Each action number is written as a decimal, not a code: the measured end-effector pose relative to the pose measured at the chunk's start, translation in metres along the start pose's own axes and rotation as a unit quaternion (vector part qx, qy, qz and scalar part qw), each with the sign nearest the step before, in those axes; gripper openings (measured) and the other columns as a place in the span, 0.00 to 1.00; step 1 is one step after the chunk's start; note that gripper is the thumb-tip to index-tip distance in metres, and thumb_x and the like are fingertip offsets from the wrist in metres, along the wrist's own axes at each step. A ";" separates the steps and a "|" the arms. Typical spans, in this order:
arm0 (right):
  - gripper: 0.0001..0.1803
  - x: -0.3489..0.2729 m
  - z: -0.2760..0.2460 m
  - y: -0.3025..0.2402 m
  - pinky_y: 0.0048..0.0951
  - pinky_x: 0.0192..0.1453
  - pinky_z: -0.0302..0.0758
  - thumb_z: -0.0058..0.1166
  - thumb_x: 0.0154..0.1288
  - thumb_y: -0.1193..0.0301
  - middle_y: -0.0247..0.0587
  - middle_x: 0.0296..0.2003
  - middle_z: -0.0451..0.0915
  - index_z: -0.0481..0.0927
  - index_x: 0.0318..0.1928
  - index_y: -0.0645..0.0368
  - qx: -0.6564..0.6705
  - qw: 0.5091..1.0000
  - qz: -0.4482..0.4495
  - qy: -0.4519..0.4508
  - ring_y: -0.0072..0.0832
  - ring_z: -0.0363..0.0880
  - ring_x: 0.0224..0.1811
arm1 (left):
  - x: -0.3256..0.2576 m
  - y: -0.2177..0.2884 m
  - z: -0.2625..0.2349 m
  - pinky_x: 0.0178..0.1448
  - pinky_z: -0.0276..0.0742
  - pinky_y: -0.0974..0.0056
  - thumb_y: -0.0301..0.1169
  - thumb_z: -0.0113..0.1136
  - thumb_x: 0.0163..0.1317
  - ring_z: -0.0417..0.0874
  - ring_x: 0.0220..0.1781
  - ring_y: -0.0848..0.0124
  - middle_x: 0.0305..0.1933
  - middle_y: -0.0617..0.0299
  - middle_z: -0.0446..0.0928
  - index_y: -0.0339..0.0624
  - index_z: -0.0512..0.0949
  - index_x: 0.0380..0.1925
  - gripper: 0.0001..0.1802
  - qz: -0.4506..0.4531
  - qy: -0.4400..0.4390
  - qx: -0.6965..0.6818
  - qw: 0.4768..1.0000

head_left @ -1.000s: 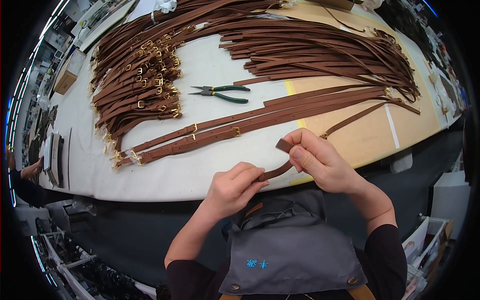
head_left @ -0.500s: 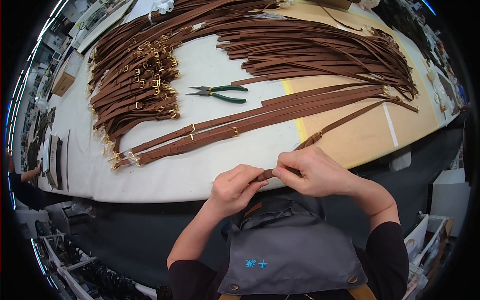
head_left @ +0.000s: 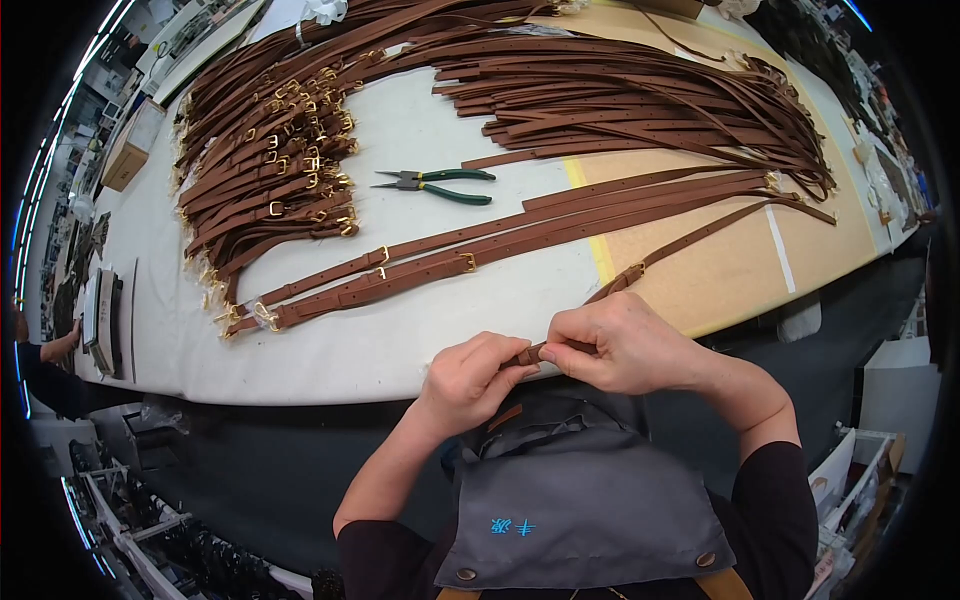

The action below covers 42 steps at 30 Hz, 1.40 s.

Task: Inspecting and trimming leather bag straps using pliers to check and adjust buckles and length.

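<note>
Both hands pinch one brown leather strap (head_left: 531,354) at the table's near edge. My left hand (head_left: 470,378) is closed round its end, with thumb and forefinger pressed together. Close beside it, my right hand (head_left: 618,343) squeezes the same strap between thumb and curled fingers. From behind my right hand the strap appears to run up to a small gold buckle (head_left: 641,269) and on toward the right of the table. What lies inside the fingers is hidden. Beyond my hands, several longer brown straps with gold buckles (head_left: 469,262) lie side by side across the table.
Green-handled pliers (head_left: 440,186) lie mid-table. A thick stack of buckled straps (head_left: 275,170) covers the left, and a fanned bundle of straps (head_left: 640,100) the far right. A cardboard box (head_left: 133,147) stands at the far left; another person's hand (head_left: 66,343) shows at the left edge.
My right thumb and fingertips have shifted slightly left along the strap, closer to my left hand. My left hand stays nearly still, and the things on the table have not moved.
</note>
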State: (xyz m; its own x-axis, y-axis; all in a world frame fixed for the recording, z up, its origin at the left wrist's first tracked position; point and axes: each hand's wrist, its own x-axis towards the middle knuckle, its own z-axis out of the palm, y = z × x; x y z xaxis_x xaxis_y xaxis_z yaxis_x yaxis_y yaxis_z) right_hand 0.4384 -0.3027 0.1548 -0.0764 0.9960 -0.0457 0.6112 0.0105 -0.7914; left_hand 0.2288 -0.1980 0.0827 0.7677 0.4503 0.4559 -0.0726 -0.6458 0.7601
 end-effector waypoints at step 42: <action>0.09 0.011 0.009 0.021 0.35 0.40 0.81 0.66 0.56 0.80 0.42 0.38 0.81 0.76 0.31 0.62 -0.046 0.952 -0.297 0.057 0.37 0.81 0.39 | 0.000 0.010 -0.009 0.39 0.82 0.66 0.23 0.74 0.61 0.87 0.34 0.68 0.35 0.57 0.84 0.36 0.83 0.43 0.12 -0.092 -0.053 -0.059 0.993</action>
State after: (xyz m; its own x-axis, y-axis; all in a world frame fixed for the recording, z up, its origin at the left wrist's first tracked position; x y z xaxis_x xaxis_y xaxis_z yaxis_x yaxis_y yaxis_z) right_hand 0.4432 -0.2919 0.1316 -0.3471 0.8146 0.4647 0.5533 0.5780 -0.5998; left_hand 0.2225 -0.1986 0.0949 0.8373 0.4818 0.2583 0.0053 -0.4797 0.8774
